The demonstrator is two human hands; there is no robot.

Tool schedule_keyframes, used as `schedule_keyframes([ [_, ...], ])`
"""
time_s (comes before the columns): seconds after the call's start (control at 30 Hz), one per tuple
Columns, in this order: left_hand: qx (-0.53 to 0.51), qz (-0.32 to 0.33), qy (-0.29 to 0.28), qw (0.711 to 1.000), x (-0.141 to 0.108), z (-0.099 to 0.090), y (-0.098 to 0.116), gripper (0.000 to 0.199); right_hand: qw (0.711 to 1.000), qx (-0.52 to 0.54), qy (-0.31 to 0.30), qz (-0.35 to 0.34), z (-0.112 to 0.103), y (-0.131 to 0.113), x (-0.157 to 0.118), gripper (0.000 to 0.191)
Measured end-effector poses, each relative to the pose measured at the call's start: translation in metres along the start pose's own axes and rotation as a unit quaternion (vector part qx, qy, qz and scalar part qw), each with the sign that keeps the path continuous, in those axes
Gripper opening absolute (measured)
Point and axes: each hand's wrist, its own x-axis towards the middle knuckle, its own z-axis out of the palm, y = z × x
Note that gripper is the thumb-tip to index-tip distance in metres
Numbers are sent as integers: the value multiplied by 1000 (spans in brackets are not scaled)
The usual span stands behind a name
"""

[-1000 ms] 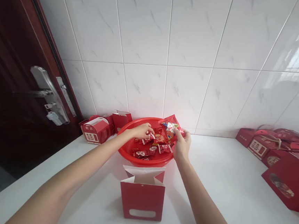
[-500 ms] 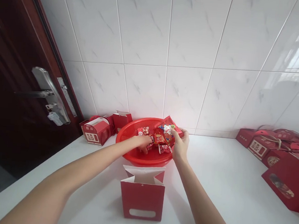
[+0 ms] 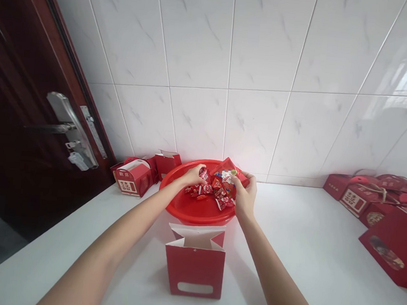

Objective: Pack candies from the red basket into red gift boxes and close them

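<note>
A red plastic basket [image 3: 198, 214] with several small red wrapped packets [image 3: 224, 200] in it stands near the wall. Over its left part, my left hand [image 3: 193, 176] is closed on a small red-and-white packet [image 3: 205, 175]. My right hand [image 3: 246, 194] pinches a larger red packet [image 3: 226, 171] with blue and white print at the basket's right rim. In front of the basket an open-topped red paper box [image 3: 194, 270] stands upright, with a slot-shaped window low on its front.
Closed red gift boxes [image 3: 134, 177] and an upright open one [image 3: 167, 162] stand left of the basket. More red boxes [image 3: 391, 245] lie at the right. A tiled wall [image 3: 255, 128] backs the white table [image 3: 297, 255]; a dark door [image 3: 11, 107] is at the left.
My left hand has risen from among the packets with a small one in its fingers. My right hand has stayed nearly still with the larger packet.
</note>
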Motion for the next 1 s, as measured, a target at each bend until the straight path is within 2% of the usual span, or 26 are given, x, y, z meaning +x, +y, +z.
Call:
schedule_keyframes([
  [0.2, -88, -68, 10, 994, 3, 0, -9, 38, 1000, -17, -3, -16, -1, 2, 0, 36],
  [0.47, -132, -104, -13, 986, 9, 0, -12, 36, 1000, -25, -7, -14, 0, -3, -4, 35],
  [0.67, -149, -100, -26, 983, 13, 1, -14, 37, 999, -26, -14, -13, 1, -3, -4, 36],
  [1.0, -149, -36, -15, 988, 17, 3, -22, 37, 999, -27, -26, -32, -1, 0, -3, 34],
])
